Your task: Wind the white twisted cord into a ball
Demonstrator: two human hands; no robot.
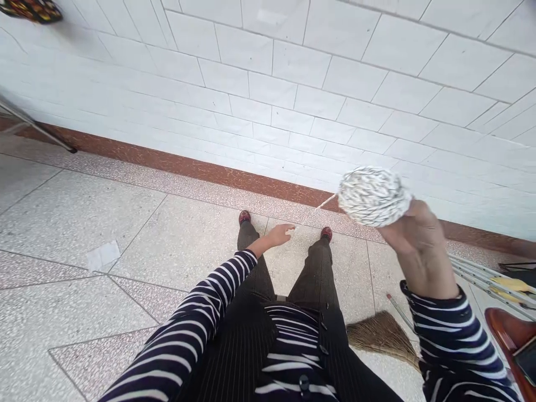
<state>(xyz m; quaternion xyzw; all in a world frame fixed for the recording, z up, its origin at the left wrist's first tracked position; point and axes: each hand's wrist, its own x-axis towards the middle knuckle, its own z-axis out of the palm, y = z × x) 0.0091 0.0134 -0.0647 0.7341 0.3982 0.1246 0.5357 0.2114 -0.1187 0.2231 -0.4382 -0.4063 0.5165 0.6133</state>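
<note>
A ball of yarn [374, 196], white with dark flecks, is raised in front of the wall on the right. My right hand [419, 237] is closed around its lower right side, so part of the ball is hidden by the palm and fingers. From the ball's left side a thin white strand [325, 201] runs down and left toward my left hand [276, 235]. That hand is low over the floor between my legs, its fingertips pinched on the strand. Near my fingers the strand is faint against the pale floor.
A white tiled wall [259, 84] with a reddish baseboard [192, 167] rises ahead. To the right are a straw broom [383, 335], light metal poles [477, 279] and a brown seat-like piece [506, 329]. A white paper [103, 255] lies on the left floor, near a metal leg [46, 131].
</note>
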